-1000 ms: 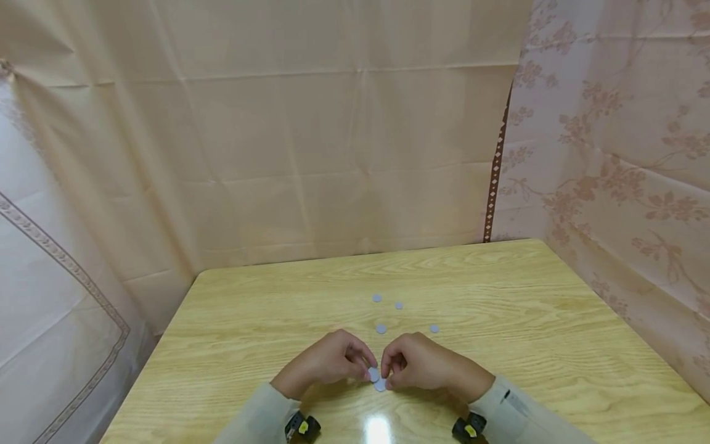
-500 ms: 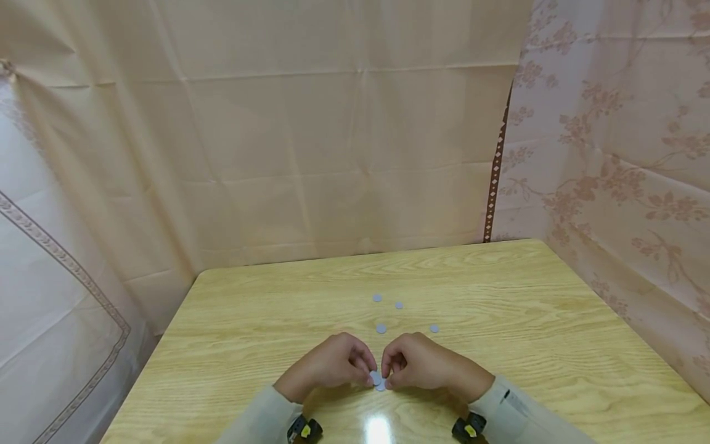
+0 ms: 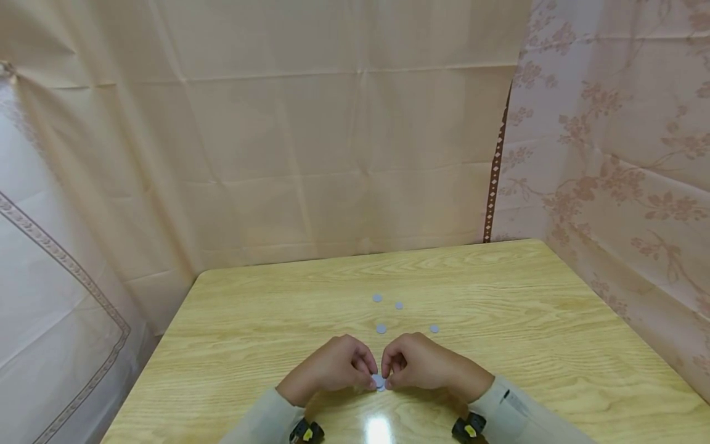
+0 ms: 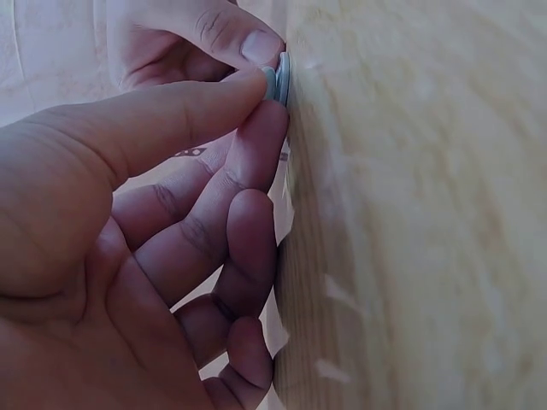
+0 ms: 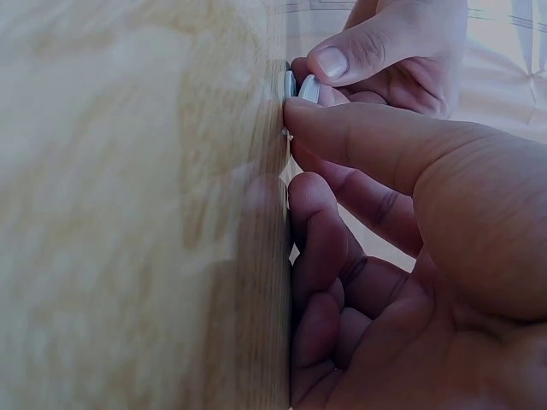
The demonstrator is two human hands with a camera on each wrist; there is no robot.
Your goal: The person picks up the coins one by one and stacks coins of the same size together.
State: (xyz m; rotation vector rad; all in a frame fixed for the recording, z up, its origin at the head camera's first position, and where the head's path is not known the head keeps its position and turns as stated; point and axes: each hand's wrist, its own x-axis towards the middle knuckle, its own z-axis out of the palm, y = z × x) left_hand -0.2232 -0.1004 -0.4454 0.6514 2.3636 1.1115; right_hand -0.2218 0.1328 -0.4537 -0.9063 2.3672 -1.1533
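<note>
Two small pale grey discs lie one over the other near the table's front, between my hands. My left hand (image 3: 345, 364) pinches the upper disc (image 4: 270, 83) between thumb and finger. In the right wrist view this upper disc (image 5: 309, 89) tilts slightly over the lower disc (image 5: 290, 84), which is flat on the wooden table (image 3: 266, 314). Thumb and forefinger of my right hand (image 3: 418, 362) grip the lower disc at its edge. My other fingers are curled near the tabletop. Fingertips partly hide both discs.
Beyond my hands, several more discs lie flat and apart: a far one (image 3: 377, 298), one near it (image 3: 399, 306), a middle one (image 3: 381, 329) and a right one (image 3: 434, 329). A beige curtain (image 3: 333, 154) hangs behind the table.
My left hand has moved slightly right and toward me, bringing the upper disc further over the lower one. My right hand has stayed still.
</note>
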